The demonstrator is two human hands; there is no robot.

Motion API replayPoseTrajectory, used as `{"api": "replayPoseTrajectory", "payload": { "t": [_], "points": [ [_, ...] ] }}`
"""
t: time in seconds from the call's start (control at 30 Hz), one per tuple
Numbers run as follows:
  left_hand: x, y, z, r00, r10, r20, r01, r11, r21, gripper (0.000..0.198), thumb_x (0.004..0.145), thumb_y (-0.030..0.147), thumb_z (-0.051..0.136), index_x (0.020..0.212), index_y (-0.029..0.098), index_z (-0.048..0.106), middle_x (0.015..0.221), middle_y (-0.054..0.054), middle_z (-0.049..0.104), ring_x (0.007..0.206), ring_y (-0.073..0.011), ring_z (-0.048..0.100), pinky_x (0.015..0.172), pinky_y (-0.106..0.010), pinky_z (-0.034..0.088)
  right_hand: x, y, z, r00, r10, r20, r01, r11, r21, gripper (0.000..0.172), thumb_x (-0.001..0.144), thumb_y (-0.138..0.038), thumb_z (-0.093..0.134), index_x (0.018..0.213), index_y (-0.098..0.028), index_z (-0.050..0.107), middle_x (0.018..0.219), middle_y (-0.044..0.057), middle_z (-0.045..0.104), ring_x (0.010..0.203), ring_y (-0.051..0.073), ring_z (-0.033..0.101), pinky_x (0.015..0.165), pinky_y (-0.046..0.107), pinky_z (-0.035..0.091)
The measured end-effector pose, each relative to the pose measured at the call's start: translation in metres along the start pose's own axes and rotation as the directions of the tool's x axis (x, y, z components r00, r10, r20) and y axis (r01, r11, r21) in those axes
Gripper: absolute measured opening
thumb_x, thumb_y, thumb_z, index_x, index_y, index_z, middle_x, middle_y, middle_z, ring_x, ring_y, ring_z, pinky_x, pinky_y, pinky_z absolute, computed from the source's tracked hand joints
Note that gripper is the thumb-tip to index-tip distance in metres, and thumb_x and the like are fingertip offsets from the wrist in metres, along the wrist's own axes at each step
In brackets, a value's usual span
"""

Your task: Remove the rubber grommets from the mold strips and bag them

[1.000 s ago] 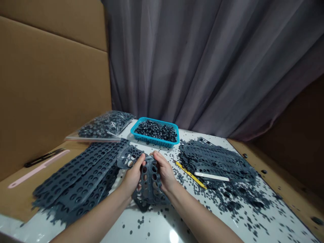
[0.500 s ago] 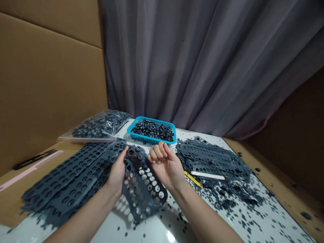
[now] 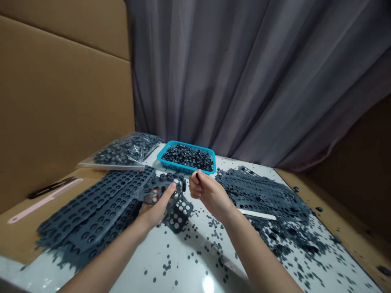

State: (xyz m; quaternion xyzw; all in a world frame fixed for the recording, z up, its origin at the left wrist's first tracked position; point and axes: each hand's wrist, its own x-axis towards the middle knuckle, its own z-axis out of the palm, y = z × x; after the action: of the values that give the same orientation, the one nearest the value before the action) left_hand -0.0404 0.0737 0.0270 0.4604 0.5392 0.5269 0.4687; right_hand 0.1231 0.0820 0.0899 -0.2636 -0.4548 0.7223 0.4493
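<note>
My left hand [image 3: 159, 205] grips a dark grey rubber sheet [image 3: 179, 215] full of round holes, its thumb on top. The sheet bends, and its lower end hangs over the white table. Close by on the right, my right hand [image 3: 210, 193] is closed, with a small black rubber piece [image 3: 198, 176] pinched between thumb and fingers. Just beyond both hands stands a blue plastic basket [image 3: 161, 163] holding many small black pieces. A stack of similar sheets [image 3: 91, 215] lies left of my left hand.
A clear zip bag [image 3: 128, 152] of small dark pieces sits at back left. Beside it lie a pink strip-like tool [image 3: 45, 201] and a black tool [image 3: 51, 188]. On the right are punched sheets [image 3: 269, 193], a white stick [image 3: 259, 214] and scattered black discs [image 3: 293, 248].
My left hand has turned, folding and shifting the sheet leftward and up. The right hand has come away from the sheet, and a small black piece now shows in its pinch.
</note>
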Motion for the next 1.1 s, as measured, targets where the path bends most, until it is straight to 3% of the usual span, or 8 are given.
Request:
{"api": "replayPoseTrajectory", "payload": {
  "t": [0.1, 0.23, 0.43, 0.6, 0.73, 0.83, 0.97, 1.1],
  "points": [
    [0.000, 0.002, -0.001, 1.000, 0.008, 0.010, -0.011, 0.970, 0.243, 0.034, 0.071, 0.054, 0.062, 0.073, 0.021, 0.070, 0.081, -0.008, 0.071, 0.087, -0.0281, 0.063, 0.082, -0.037, 0.046, 0.002, 0.002, -0.003, 0.990, 0.139, 0.024, -0.140, 0.987, 0.078, 0.038, 0.085, -0.050, 0.047, 0.065, -0.018, 0.038, 0.058, -0.006, 0.026, 0.048, 0.008, 0.021, 0.050, 0.022, 0.019],
    [-0.001, 0.004, 0.000, 0.978, 0.184, 0.100, -0.207, 0.922, 0.328, 0.028, 0.074, 0.047, 0.061, 0.081, 0.021, 0.070, 0.092, -0.008, 0.070, 0.092, -0.0263, 0.061, 0.089, -0.039, 0.043, 0.003, 0.003, -0.005, 0.970, 0.230, 0.072, -0.240, 0.950, 0.199, 0.039, 0.088, -0.051, 0.038, 0.067, -0.018, 0.038, 0.059, -0.006, 0.024, 0.048, 0.008, 0.022, 0.050, 0.020, 0.022],
    [-0.002, 0.011, 0.001, 0.987, 0.083, 0.137, -0.115, 0.962, 0.246, 0.030, 0.075, 0.047, 0.060, 0.086, 0.021, 0.071, 0.097, -0.008, 0.070, 0.092, -0.0268, 0.062, 0.086, -0.038, 0.045, 0.004, 0.002, -0.004, 0.953, 0.279, 0.120, -0.302, 0.912, 0.279, 0.045, 0.091, -0.053, 0.024, 0.068, -0.018, 0.039, 0.059, -0.006, 0.023, 0.048, 0.009, 0.022, 0.049, 0.020, 0.024],
    [-0.005, 0.013, 0.002, 0.994, 0.077, 0.071, -0.089, 0.979, 0.181, 0.025, 0.073, 0.041, 0.066, 0.088, 0.022, 0.072, 0.101, -0.009, 0.069, 0.097, -0.0273, 0.060, 0.092, -0.036, 0.041, 0.003, 0.001, -0.004, 0.943, 0.299, 0.145, -0.332, 0.879, 0.344, 0.046, 0.089, -0.057, 0.025, 0.072, -0.018, 0.042, 0.061, -0.005, 0.023, 0.049, 0.009, 0.023, 0.050, 0.021, 0.026],
    [-0.004, 0.010, -0.004, 0.975, 0.116, 0.188, -0.154, 0.967, 0.201, 0.019, 0.069, 0.036, 0.070, 0.083, 0.023, 0.072, 0.095, -0.008, 0.071, 0.092, -0.0271, 0.062, 0.087, -0.033, 0.044, 0.002, 0.001, -0.005, 0.935, 0.314, 0.167, -0.354, 0.870, 0.344, 0.041, 0.088, -0.055, 0.029, 0.075, -0.018, 0.042, 0.062, -0.005, 0.024, 0.050, 0.010, 0.025, 0.051, 0.022, 0.028],
    [-0.001, 0.002, -0.011, 0.966, 0.155, 0.209, -0.194, 0.964, 0.181, 0.023, 0.070, 0.039, 0.068, 0.086, 0.023, 0.072, 0.093, -0.007, 0.071, 0.099, -0.0290, 0.058, 0.090, -0.033, 0.042, 0.003, 0.002, -0.006, 0.952, 0.286, 0.112, -0.306, 0.914, 0.264, 0.032, 0.086, -0.049, 0.040, 0.074, -0.019, 0.042, 0.060, -0.006, 0.026, 0.049, 0.009, 0.026, 0.051, 0.022, 0.026],
    [0.002, -0.003, -0.012, 0.943, 0.262, 0.203, -0.283, 0.955, 0.084, 0.031, 0.081, 0.044, 0.051, 0.074, 0.020, 0.069, 0.081, -0.007, 0.070, 0.091, -0.0270, 0.059, 0.088, -0.033, 0.041, 0.005, 0.005, -0.009, 0.990, 0.126, -0.055, -0.128, 0.991, -0.026, 0.014, 0.079, -0.029, 0.047, 0.071, -0.017, 0.046, 0.057, -0.005, 0.035, 0.049, 0.009, 0.029, 0.051, 0.022, 0.022],
    [0.003, 0.002, -0.008, 0.926, 0.346, 0.149, -0.359, 0.930, 0.078, 0.029, 0.083, 0.036, 0.046, 0.069, 0.019, 0.065, 0.073, -0.005, 0.066, 0.078, -0.0230, 0.057, 0.082, -0.031, 0.042, 0.003, 0.007, -0.006, 0.989, -0.063, -0.135, 0.000, 0.908, -0.419, 0.011, 0.072, -0.015, 0.038, 0.068, -0.017, 0.049, 0.055, -0.003, 0.039, 0.052, 0.011, 0.031, 0.052, 0.024, 0.023]
  ]
}}
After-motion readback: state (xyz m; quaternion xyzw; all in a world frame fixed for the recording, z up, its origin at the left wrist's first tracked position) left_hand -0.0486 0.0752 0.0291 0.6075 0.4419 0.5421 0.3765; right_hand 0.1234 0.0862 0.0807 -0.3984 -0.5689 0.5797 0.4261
